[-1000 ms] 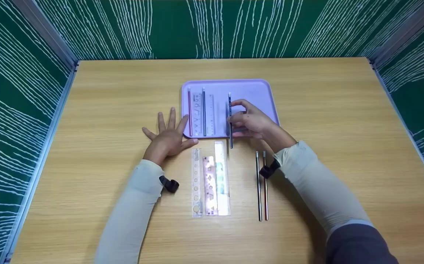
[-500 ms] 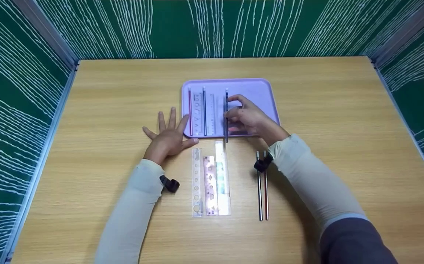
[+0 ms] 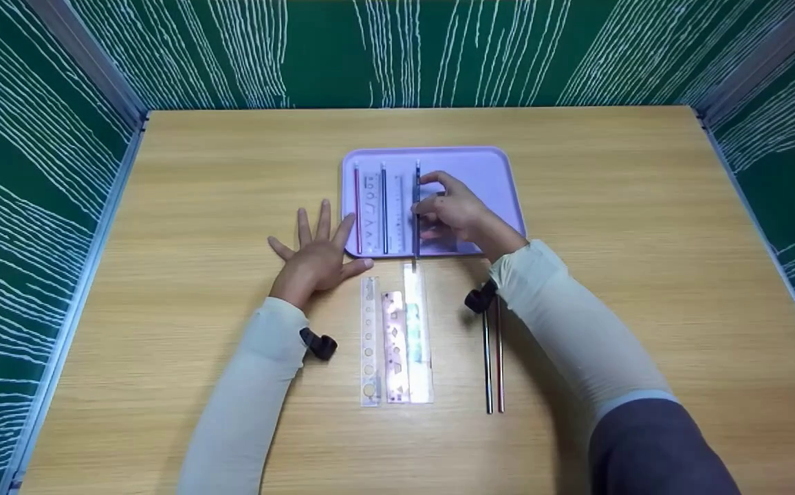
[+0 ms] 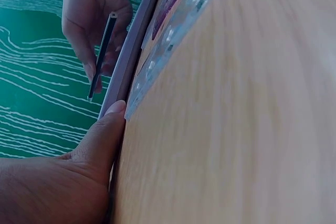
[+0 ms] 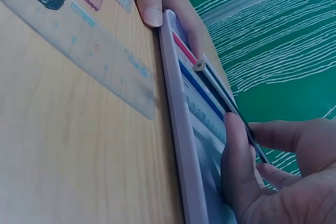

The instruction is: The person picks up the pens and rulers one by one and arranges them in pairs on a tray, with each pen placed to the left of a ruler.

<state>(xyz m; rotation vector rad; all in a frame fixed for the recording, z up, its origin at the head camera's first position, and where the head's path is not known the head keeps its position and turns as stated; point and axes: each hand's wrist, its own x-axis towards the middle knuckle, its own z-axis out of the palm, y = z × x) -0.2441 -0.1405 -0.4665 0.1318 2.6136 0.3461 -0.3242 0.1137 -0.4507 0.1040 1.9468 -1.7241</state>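
My right hand (image 3: 463, 213) pinches a dark pencil (image 3: 417, 237) between thumb and fingers, above the lilac tray (image 3: 476, 165). The pencil points away from me; its near end reaches past the tray's front rim. In the right wrist view the pencil (image 5: 218, 88) is raised over the tray. Inside lie a red pencil (image 3: 357, 213), a clear stencil ruler (image 3: 370, 220), a dark blue pencil (image 3: 384, 213) and another clear ruler (image 3: 399, 220), side by side. With fingers spread, my left hand (image 3: 315, 261) rests at the tray's front-left corner, thumb along its front edge.
In front of the tray lie a clear ruler with round holes (image 3: 368, 337), a pink ruler (image 3: 395, 344) and a longer clear ruler (image 3: 418, 371). A dark pencil (image 3: 487, 364) and a reddish pencil (image 3: 501, 371) lie below my right wrist. Green walls (image 3: 322, 55) enclose the table.
My right hand has carried the dark pencil left and slightly away from me, closer to the clear ruler in the tray. The left hand has stayed in place.
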